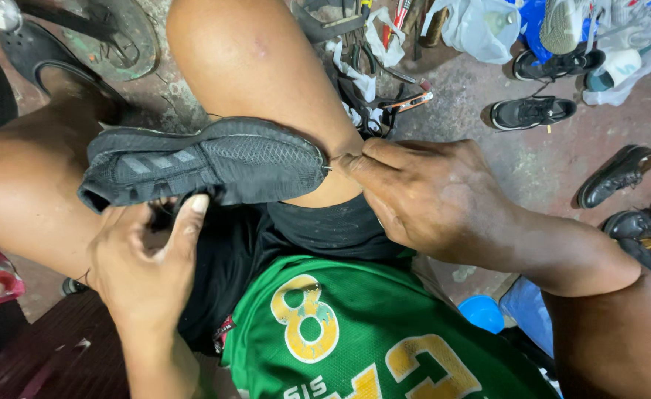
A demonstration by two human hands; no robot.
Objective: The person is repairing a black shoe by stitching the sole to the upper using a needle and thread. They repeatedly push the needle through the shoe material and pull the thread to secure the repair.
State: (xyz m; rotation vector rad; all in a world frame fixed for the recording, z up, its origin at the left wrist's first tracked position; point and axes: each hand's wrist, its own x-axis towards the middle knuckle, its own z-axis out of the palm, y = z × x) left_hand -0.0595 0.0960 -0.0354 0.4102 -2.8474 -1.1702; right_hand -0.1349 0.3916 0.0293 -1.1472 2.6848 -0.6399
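Observation:
A black mesh sneaker (207,162) lies on its side across my lap, toe pointing right, between my bare knees. My left hand (144,262) holds it from below, thumb pressed up against the sole edge near the middle. My right hand (414,188) is at the toe tip, fingers pinched together on something very small there, likely a needle or thread; it is too small to tell. I wear black shorts and a green jersey with yellow numerals.
Tools, pliers and white rags (373,66) lie on the floor beyond my right knee. Black shoes (532,111) (617,174) and plastic bags (481,26) sit at the far right. A black sandal (41,55) lies top left. A blue round lid (481,312) sits lower right.

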